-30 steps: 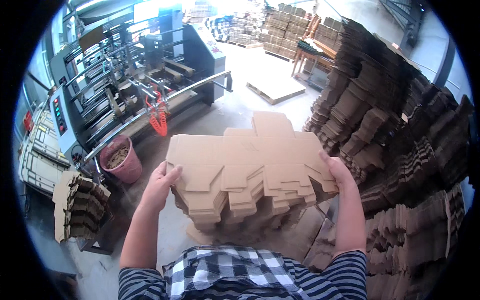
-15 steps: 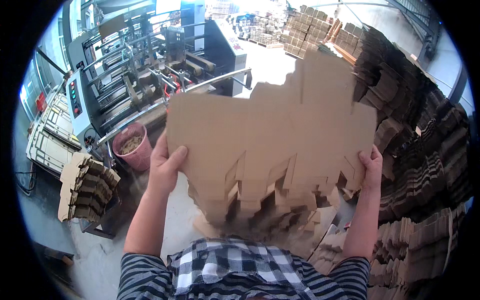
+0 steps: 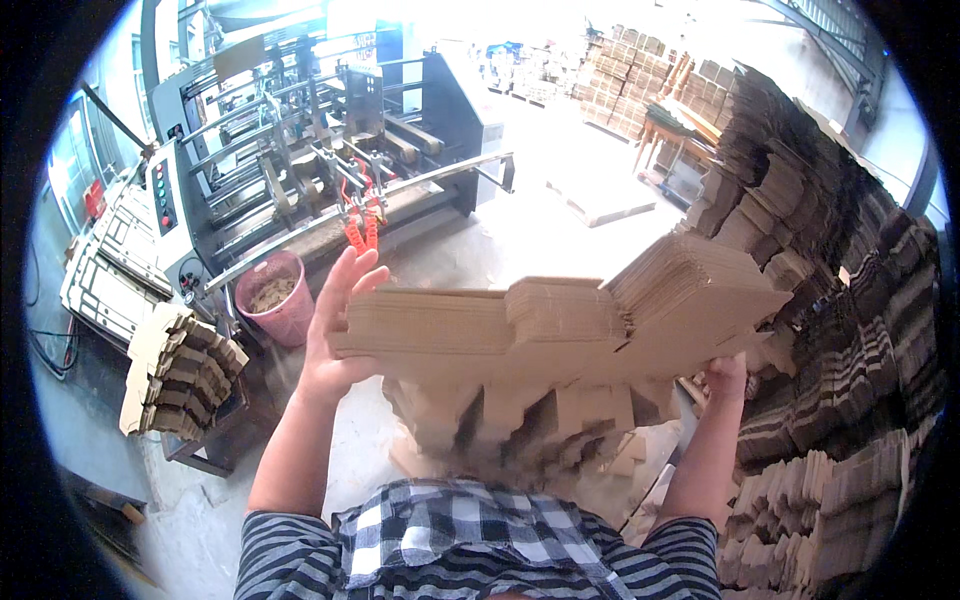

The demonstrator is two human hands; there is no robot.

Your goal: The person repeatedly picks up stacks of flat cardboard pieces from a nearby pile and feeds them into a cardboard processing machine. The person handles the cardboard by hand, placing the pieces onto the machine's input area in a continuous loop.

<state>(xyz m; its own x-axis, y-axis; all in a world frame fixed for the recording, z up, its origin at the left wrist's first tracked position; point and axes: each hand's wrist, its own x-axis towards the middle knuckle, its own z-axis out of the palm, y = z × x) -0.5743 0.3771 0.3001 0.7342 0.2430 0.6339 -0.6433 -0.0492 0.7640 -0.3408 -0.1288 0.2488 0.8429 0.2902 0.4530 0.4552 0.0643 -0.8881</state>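
A thick stack of die-cut cardboard blanks [image 3: 480, 335] is held up in front of me, its layered upper edges showing. At its left end, my left hand [image 3: 332, 345] has the corner between the thumb and fingers. The thumb lies along the near lower edge, and the fingers stretch upward and apart. My right hand [image 3: 727, 374] is closed on the lower right edge, with most of its fingers hidden behind the cardboard. Just below the stack, and partly covered by it, is a pile of notched cardboard [image 3: 425, 405].
A roller machine [image 3: 300, 170] stands at the far left, with a pink bin [image 3: 290, 318] of scraps before it. More blanks [image 3: 185, 375] lie on a low stand at left. Tall cardboard stacks [image 3: 830, 260] line the right. A pallet [image 3: 600, 205] lies on the floor ahead.
The stack has tipped and come lower, from its broad face showing to its layered edges showing. My left fingers have spread upward; my right hand has moved down a little.
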